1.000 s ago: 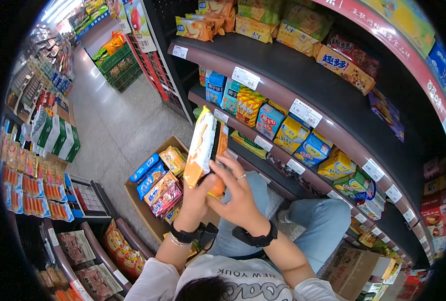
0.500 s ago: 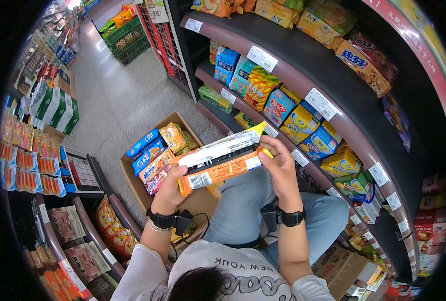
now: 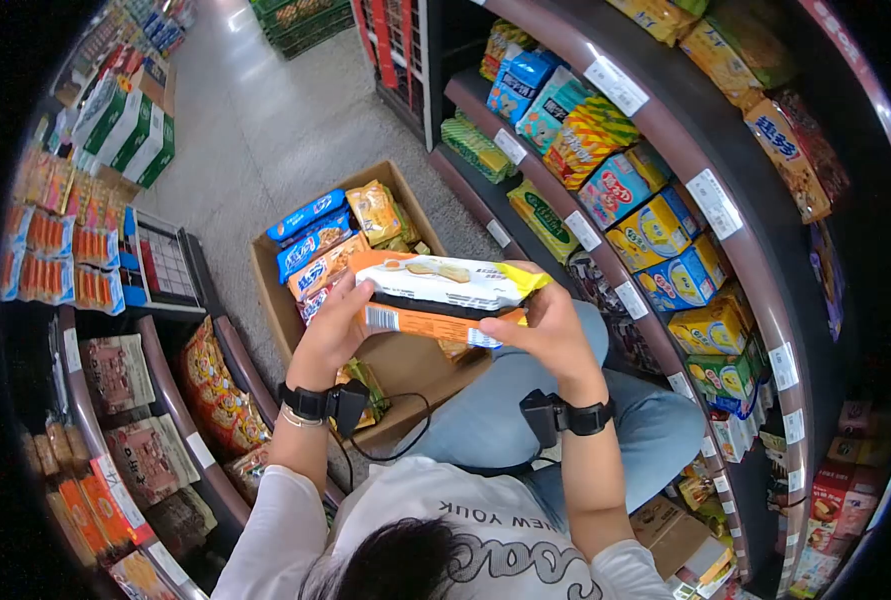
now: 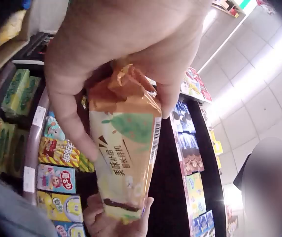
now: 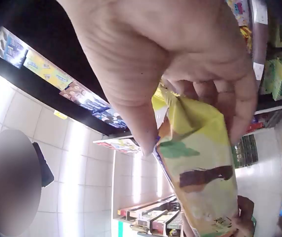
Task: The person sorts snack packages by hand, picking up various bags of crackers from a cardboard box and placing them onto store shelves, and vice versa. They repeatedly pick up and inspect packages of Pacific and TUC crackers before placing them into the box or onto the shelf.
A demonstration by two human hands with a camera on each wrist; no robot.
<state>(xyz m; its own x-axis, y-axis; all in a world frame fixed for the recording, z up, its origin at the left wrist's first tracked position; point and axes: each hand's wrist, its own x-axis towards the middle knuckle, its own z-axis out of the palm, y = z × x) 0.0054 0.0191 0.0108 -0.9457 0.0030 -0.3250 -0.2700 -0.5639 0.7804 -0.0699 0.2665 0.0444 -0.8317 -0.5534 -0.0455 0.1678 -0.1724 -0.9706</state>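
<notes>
A long snack packet (image 3: pixel 435 285), white on top with orange and yellow ends and an orange side with a barcode, lies crosswise between both hands. My left hand (image 3: pixel 330 325) grips its orange end, thumb on the near edge. The yellow end is held by my right hand (image 3: pixel 555 330), with the thumb along the near side. From the left wrist, the packet's (image 4: pixel 126 158) broad printed face shows, its crumpled end under the palm. In the right wrist view, fingers and thumb straddle the crimped yellow end. The packet overlaps a cardboard box (image 3: pixel 410 365) in the head view.
Blue packets (image 3: pixel 310 240) and other bagged snacks fill the box's far part. To the right, curved shelves hold yellow and blue boxed biscuits (image 3: pixel 655 225) above price tags. Packaged snacks (image 3: pixel 120 370) line a low rack at left. My bent knee (image 3: pixel 525 400) is beside the box.
The packet turned from upright, with both hands close together, to crosswise with one hand at each end. Its white face now tilts up more, and the head view has shifted.
</notes>
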